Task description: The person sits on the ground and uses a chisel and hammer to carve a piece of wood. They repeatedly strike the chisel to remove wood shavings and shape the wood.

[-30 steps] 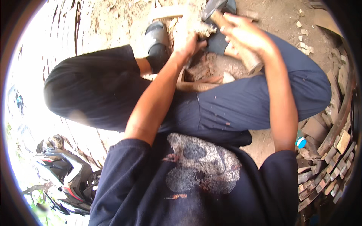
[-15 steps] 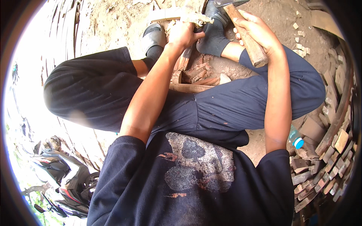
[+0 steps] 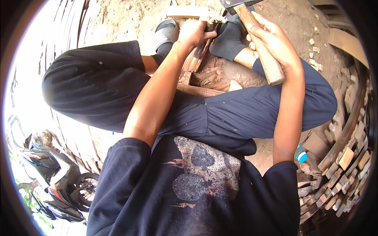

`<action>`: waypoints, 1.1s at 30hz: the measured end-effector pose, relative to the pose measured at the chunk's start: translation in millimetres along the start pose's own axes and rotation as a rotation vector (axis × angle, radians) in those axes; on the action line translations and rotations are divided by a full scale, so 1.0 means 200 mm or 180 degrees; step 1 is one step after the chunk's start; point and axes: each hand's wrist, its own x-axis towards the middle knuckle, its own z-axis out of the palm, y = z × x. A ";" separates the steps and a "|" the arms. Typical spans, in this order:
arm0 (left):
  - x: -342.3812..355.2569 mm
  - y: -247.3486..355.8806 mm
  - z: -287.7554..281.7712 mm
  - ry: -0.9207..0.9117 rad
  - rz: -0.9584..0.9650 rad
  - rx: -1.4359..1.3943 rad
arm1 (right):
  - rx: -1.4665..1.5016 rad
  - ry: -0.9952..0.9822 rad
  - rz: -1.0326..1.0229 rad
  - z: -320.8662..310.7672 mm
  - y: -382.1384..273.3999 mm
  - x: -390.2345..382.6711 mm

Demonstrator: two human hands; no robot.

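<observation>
My left hand (image 3: 193, 33) is closed around a pale piece of wood (image 3: 214, 18) with a ragged, frayed end, above a reddish-brown timber (image 3: 194, 59) between my feet. Part of that grip is hidden by the hand itself. In my right hand (image 3: 275, 43) is a hand tool (image 3: 265, 57) with a thick wooden handle and a dark metal head. The head lies at the upper edge of the picture and is partly cut off, so its exact kind is unclear. The tool is held to the right of the pale wood, apart from it.
Reddish wood chips (image 3: 212, 76) lie by a plank (image 3: 199, 90) before my crossed legs. Several small wood blocks (image 3: 313, 51) are scattered on the dirt at right. Stacked wood pieces (image 3: 338, 185) and a blue-capped bottle (image 3: 301, 156) are lower right; a motorcycle (image 3: 59, 177) stands lower left.
The tool's handle end has dropped slightly toward me, with my right hand a little lower and farther right. My left hand keeps its grip on the pale wood. The whole view has shifted slightly.
</observation>
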 end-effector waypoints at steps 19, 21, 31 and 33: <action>-0.04 -0.03 0.07 -0.0003 0.0151 -0.0501 | -0.1219 0.0304 0.0073 0.14 -0.14 0.03; -0.04 -0.06 0.07 0.0003 0.0125 -0.0500 | -0.1187 0.0403 0.0128 0.17 -0.15 0.01; -0.08 -0.08 0.10 0.0400 0.0253 -0.0592 | -0.0951 0.0286 0.0195 0.21 -0.19 0.01; -0.09 -0.09 0.12 0.0480 0.0267 -0.0577 | -0.0816 0.0395 0.0109 0.26 -0.14 0.03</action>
